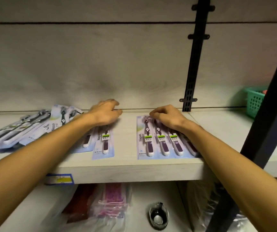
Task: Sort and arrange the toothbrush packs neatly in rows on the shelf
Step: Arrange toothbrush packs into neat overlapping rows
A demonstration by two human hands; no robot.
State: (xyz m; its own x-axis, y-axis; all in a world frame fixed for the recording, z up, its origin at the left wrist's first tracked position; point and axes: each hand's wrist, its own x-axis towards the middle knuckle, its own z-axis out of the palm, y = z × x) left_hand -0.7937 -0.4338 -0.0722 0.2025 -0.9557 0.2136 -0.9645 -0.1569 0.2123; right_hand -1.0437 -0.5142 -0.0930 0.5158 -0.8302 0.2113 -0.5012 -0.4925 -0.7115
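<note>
Three groups of toothbrush packs lie on the pale wooden shelf (131, 169). Leftmost, a loose heap of black-handled blister packs (25, 129) sprawls askew, unsorted, we judge. Next, our left hand (105, 113) rests with curled fingers on the tops of two purple-handled carded packs (99, 141), seemingly to nudge them straight; whether it grips them we cannot tell. Rightmost, our right hand (166, 117) presses bent fingers on the overlapping row of purple-handled packs (161, 141), probably holding that row aligned with the shelf's front edge.
</note>
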